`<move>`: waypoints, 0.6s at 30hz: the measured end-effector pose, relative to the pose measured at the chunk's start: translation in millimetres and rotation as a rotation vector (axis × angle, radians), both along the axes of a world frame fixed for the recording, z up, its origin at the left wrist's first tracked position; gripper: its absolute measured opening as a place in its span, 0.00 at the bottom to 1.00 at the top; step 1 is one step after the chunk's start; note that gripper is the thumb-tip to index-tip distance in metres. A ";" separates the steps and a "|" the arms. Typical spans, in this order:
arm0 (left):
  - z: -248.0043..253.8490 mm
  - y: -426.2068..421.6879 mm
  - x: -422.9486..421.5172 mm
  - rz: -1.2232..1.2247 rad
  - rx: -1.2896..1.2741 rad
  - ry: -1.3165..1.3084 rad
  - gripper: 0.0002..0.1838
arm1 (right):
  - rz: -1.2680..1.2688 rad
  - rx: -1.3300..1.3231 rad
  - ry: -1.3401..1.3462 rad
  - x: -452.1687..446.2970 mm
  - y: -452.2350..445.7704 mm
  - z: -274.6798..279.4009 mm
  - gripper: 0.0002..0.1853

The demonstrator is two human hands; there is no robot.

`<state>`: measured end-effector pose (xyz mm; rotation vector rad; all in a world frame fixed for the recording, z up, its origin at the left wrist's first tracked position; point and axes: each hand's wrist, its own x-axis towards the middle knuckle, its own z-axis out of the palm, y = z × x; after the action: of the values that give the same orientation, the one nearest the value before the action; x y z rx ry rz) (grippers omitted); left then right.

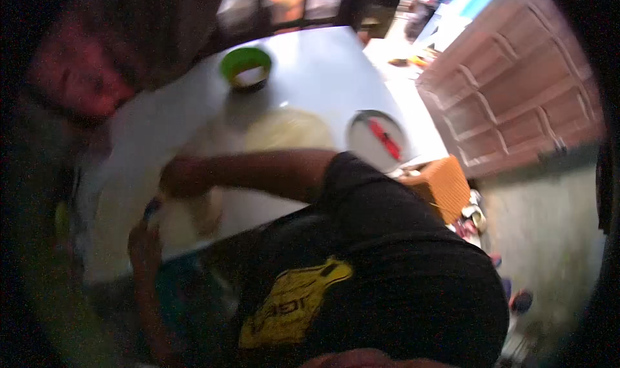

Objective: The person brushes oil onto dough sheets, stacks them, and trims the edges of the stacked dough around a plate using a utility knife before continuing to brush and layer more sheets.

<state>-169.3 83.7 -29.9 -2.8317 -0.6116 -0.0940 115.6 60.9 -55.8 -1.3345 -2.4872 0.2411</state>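
Note:
Both of my hands are over the left part of a white table (316,58), blurred by motion. My right hand (184,177) reaches across from the black sleeve, its fingers curled closed; what lies in them is hidden. Lower down, my left hand (143,245) is closed near a small dark blue thing (152,206), which shows between the two hands and seems to be in its fingertips. Pale, yellowish material lies on the table around my hands, too smeared to name. Beyond my right forearm is a flat, pale, dough-like round (290,129).
A green bowl (247,67) with something white inside stands toward the back. On the right, a round tray (361,145) bears a red object (385,140). An orange box (442,187) is beside the table, near a panelled door (516,77). Another person (90,77) is at upper left.

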 end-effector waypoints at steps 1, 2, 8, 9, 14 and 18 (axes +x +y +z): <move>-9.1 13.8 -4.6 0.190 -0.059 0.153 0.18 | -0.124 -0.189 0.052 11.2 -38.8 78.3 0.13; 32.4 -4.7 29.1 0.519 -0.415 -0.060 0.18 | -0.017 0.024 0.068 16.8 -7.1 38.1 0.14; 57.0 70.3 26.7 0.298 -0.362 -0.469 0.18 | 0.030 0.262 0.077 51.5 27.3 105.9 0.17; 77.8 65.4 41.6 0.463 -0.518 -0.517 0.17 | -0.068 0.092 0.110 53.1 21.9 127.9 0.21; 121.5 92.4 68.8 0.261 -0.757 -0.870 0.16 | -0.223 0.171 0.161 84.9 -0.3 187.1 0.21; 156.2 61.8 96.8 0.257 -0.602 -0.852 0.19 | -0.376 0.168 0.271 98.2 -52.5 219.2 0.20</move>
<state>-72.5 145.5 126.3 -3.1357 -1.3513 -1.3103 213.8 8.3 163.5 -1.5476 -1.9476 0.1136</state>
